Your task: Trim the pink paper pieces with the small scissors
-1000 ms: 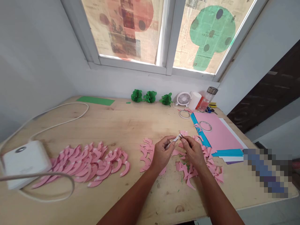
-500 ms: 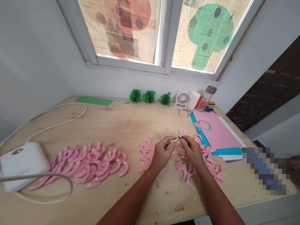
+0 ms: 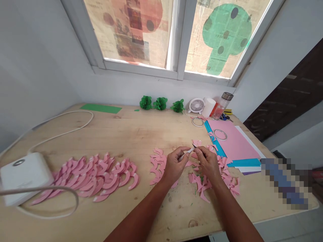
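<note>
My left hand [image 3: 176, 162] pinches a narrow whitish strip [image 3: 191, 150] between thumb and fingers. Close on its right, my right hand [image 3: 207, 163] is closed around a small, dark, pointed thing [image 3: 194, 146] whose tip meets the strip's end. Most of that thing is hidden by the fingers, so I cannot tell its kind. Below and around both hands lie pink paper scraps [image 3: 202, 185], and more curved pink pieces [image 3: 156, 168] rest left of my left hand. Farther left is a pile of pink paper arcs [image 3: 91, 178], several with pale patches on them.
A white box [image 3: 26, 178] with a looping cable stands at the left. Pink sheets [image 3: 234, 141] lie on blue and white ones at the right, with a tape roll [image 3: 220, 134] on top. Green paper balls [image 3: 160, 104], a small fan [image 3: 196, 106] and a bottle [image 3: 221, 107] line the back.
The fingers of my right hand have shifted slightly, and the dark tip sits a little farther right along the strip. My left hand has barely moved.
</note>
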Demonstrator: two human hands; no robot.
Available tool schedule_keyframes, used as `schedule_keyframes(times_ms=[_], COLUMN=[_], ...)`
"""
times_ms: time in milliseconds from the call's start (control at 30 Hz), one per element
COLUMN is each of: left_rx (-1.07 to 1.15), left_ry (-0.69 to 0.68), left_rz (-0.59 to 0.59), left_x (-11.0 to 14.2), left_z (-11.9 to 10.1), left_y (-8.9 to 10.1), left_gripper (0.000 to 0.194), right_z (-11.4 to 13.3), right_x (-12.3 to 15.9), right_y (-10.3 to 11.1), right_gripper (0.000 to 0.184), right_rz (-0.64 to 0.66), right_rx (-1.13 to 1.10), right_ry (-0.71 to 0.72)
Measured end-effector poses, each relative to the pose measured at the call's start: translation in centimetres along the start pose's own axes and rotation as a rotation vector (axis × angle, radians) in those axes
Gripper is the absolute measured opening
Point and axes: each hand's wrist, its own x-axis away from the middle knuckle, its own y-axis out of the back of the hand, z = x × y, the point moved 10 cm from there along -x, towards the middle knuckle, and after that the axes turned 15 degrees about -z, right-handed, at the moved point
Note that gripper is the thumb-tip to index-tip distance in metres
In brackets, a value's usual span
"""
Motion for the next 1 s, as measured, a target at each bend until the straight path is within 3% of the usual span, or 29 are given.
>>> schedule_keyframes(times_ms=[467, 1000], left_rx=[0.044, -0.039], left_ry=[0.009, -0.070], left_rz=[-0.031, -0.011], left_x=[0.0, 0.1], left_z=[0.2, -0.4], left_y=[0.2, 0.0], left_gripper=[0.028, 0.026], right_z=[0.4, 1.0], right_x=[0.0, 0.1], right_y=[-0.3, -0.5], right_gripper=[0.033, 0.030], right_rz=[0.035, 0.049], right_rx=[0.028, 0.044], right_ry=[0.047, 0.087])
